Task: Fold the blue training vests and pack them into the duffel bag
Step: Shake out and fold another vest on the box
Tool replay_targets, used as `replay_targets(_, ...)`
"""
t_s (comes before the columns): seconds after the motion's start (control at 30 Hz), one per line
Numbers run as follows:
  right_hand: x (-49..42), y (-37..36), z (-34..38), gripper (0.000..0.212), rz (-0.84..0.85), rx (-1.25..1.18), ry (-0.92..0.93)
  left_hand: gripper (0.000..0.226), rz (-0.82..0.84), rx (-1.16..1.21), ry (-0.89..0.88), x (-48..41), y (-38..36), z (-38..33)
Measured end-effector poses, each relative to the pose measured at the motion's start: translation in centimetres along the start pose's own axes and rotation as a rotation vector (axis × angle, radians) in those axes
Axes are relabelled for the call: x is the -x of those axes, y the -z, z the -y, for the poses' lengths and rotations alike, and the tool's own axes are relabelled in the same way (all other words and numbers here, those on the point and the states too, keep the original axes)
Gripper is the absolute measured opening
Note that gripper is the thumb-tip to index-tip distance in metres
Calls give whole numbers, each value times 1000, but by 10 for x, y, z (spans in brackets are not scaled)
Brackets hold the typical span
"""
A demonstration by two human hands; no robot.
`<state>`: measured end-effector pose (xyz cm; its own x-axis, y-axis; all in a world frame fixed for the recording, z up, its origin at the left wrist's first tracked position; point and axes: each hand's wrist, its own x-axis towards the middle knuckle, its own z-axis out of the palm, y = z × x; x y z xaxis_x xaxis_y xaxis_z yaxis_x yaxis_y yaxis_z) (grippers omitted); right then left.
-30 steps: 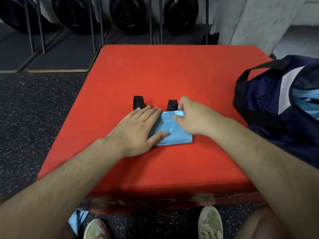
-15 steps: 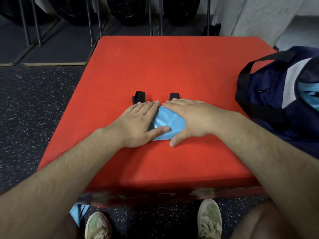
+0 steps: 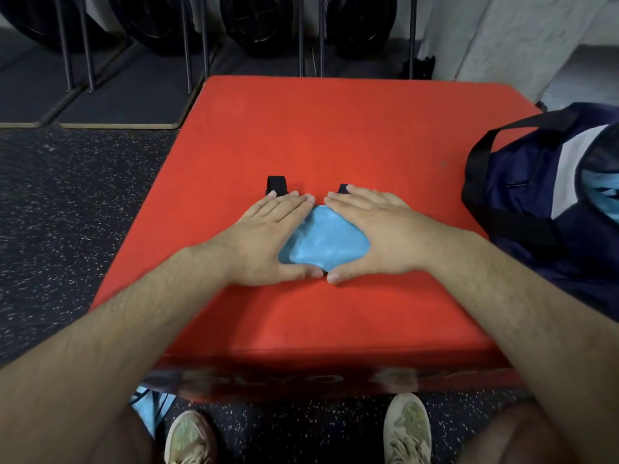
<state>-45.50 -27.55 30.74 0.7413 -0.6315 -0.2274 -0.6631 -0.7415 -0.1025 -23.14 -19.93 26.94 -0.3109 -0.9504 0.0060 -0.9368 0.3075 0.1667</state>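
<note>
A light blue training vest, folded small, lies on the red padded box. Two black straps stick out past its far edge. My left hand lies flat on the vest's left side, fingers straight. My right hand lies flat on its right side, thumb tip nearly touching the left thumb at the near edge. The navy duffel bag stands open at the box's right edge, with light blue fabric showing inside.
More light blue cloth hangs by my left knee below the box. My two shoes stand on the speckled black floor. Black weight plates on a metal rack line the far wall.
My right hand let go of the vest's far corner, flattened on the vest, then slid to its right side. Both hands now frame the folded vest. The left hand barely moved.
</note>
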Motion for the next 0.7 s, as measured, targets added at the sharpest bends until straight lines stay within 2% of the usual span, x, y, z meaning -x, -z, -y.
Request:
replay_targets(0.2, -10, -3, 10, 105, -53, 22, 36, 108, 19, 17, 16, -4, 1, -4)
replay_targets(0.47, -16, 2, 16, 40, -186, 108, 100, 47, -125, 26, -33, -14, 0, -6)
replay_targets(0.6, -18, 2, 15, 39, -193, 86, 105, 47, -161, 28, -69, -16, 0, -2)
replay_targets(0.7, -16, 12, 14, 63, -213, 52, 97, 62, -243, -114, -76, -12, 7, 7)
